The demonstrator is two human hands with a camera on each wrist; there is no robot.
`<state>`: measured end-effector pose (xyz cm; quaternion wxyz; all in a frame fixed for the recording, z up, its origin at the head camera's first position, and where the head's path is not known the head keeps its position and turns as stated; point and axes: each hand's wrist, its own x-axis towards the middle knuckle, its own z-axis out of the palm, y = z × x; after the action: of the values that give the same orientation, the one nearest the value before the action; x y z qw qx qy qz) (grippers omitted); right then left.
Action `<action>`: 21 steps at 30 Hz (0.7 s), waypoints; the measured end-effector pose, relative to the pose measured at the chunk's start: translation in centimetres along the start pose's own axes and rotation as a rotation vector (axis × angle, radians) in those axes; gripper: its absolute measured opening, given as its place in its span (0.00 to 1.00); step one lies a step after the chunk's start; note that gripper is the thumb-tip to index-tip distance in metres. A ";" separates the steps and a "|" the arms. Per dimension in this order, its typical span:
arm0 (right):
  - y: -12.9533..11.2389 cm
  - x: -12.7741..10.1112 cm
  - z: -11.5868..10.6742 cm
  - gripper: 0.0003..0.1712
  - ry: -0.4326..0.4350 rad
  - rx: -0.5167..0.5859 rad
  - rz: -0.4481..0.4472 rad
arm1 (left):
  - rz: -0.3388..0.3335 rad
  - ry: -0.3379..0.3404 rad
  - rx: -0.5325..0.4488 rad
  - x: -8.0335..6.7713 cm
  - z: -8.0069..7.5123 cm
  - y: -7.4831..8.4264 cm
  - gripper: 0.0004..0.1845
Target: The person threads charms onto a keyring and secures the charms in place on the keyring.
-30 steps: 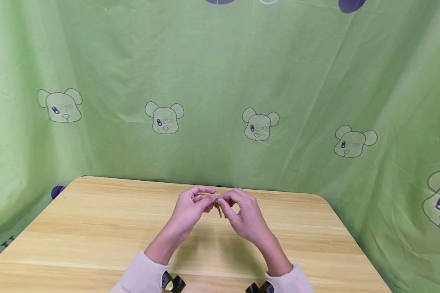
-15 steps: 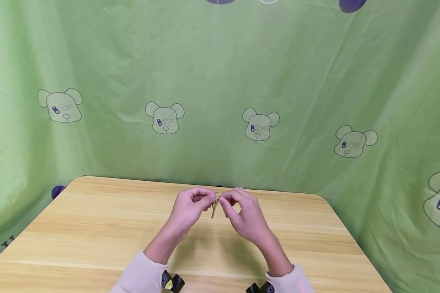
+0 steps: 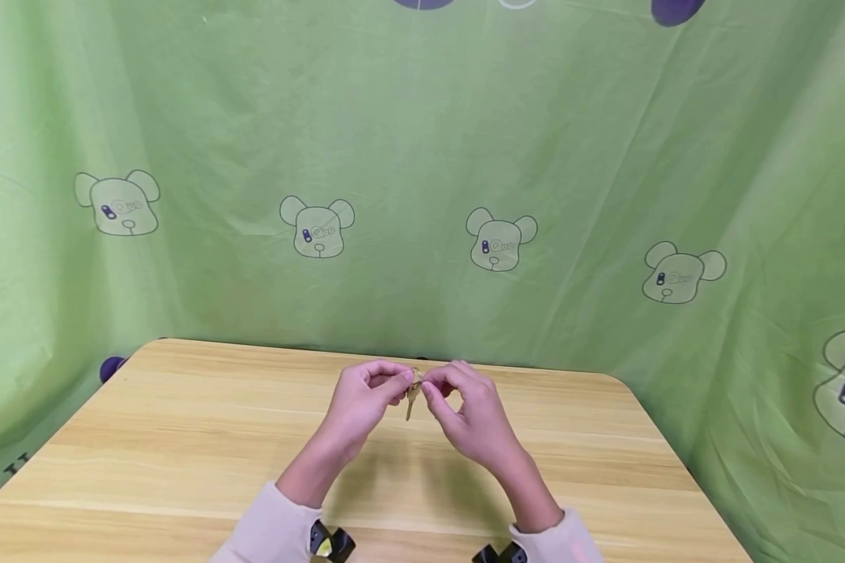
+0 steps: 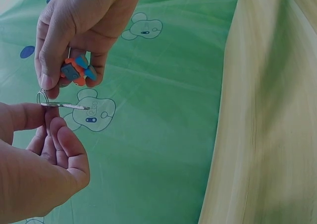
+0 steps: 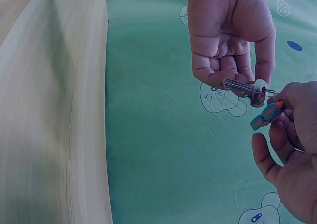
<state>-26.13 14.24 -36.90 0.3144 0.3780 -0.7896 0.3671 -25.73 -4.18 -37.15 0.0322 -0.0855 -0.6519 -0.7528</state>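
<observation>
Both hands are raised a little above the wooden table (image 3: pixel 183 446), near its far edge, fingertips almost meeting. My left hand (image 3: pixel 400 385) pinches a small brass key (image 3: pixel 411 405) by its head; the blade hangs down. In the left wrist view the key (image 4: pixel 67 105) shows edge-on, with a thin wire ring (image 4: pixel 41 96) at its head. My right hand (image 3: pixel 429 387) pinches a small orange and blue charm (image 4: pixel 77 71) just above that ring. The right wrist view shows the charm (image 5: pixel 266 115) in my right fingers, beside the key (image 5: pixel 240 87).
A green cloth with cartoon bear prints (image 3: pixel 500 238) hangs behind and around the table. The table's rounded far corners (image 3: pixel 613 381) sit close to the cloth. Black wrist cameras (image 3: pixel 331 542) show at my cuffs.
The key's blade has swung from pointing down-right to down-left. Both hands have stayed in place, pinching the same things.
</observation>
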 end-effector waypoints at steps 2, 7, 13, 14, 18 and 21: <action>0.0 0.0 0.0 0.05 -0.001 0.002 -0.001 | -0.008 0.004 -0.011 0.0 0.0 0.1 0.10; -0.1 0.0 0.1 0.06 -0.007 0.007 -0.002 | -0.029 0.001 -0.041 -0.1 0.0 0.2 0.09; -0.1 0.0 0.2 0.07 0.004 0.007 -0.015 | -0.025 -0.026 -0.026 0.0 -0.1 0.1 0.10; -0.1 0.0 0.2 0.07 0.006 0.005 -0.020 | -0.018 -0.029 -0.010 0.0 -0.1 0.1 0.10; 0.0 0.0 0.1 0.07 0.011 0.009 -0.018 | 0.013 -0.032 0.058 -0.1 -0.2 0.0 0.10; 0.0 0.0 0.1 0.06 0.013 0.010 -0.011 | 0.028 -0.033 0.095 -0.1 -0.3 0.0 0.11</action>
<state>-26.13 14.18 -36.93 0.3198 0.3813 -0.7836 0.3718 -25.67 -4.50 -37.25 0.0359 -0.1055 -0.6859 -0.7191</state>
